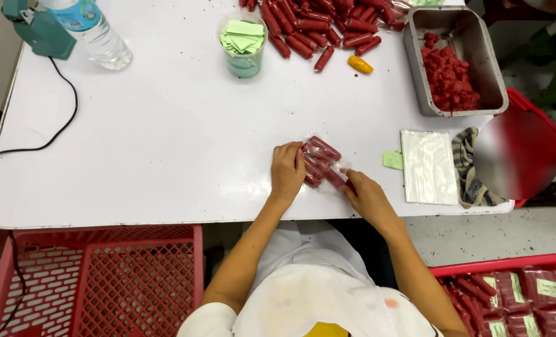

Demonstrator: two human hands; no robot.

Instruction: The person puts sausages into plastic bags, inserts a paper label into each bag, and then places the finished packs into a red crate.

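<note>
White table (165,137) is bearing everything described here and is serving as the landmark. At its far right corner a steel tray (477,37) is holding chopped red meat. Along its far edge a heap of loose red sausages (328,25) is lying, with a plastic cup of green paper slips (243,40) just left of the heap and a water bottle (94,31) towards the far left corner. Near the right part of its near edge a stack of clear empty bags (429,167) is lying flat. On the floor beyond the near edge, red crates (103,274) are standing.

Close to the middle of the near edge, a clear bag of sausages (320,161) is resting on the tabletop. The left hand (287,171) is lying against the bag's left side, fingers curled onto it. The right hand (366,195) is pinching the bag's near right end. Judged from its look, the bag is light, soft and slippery, its contents apt to roll; holding the film at both ends seems soundest.
</note>
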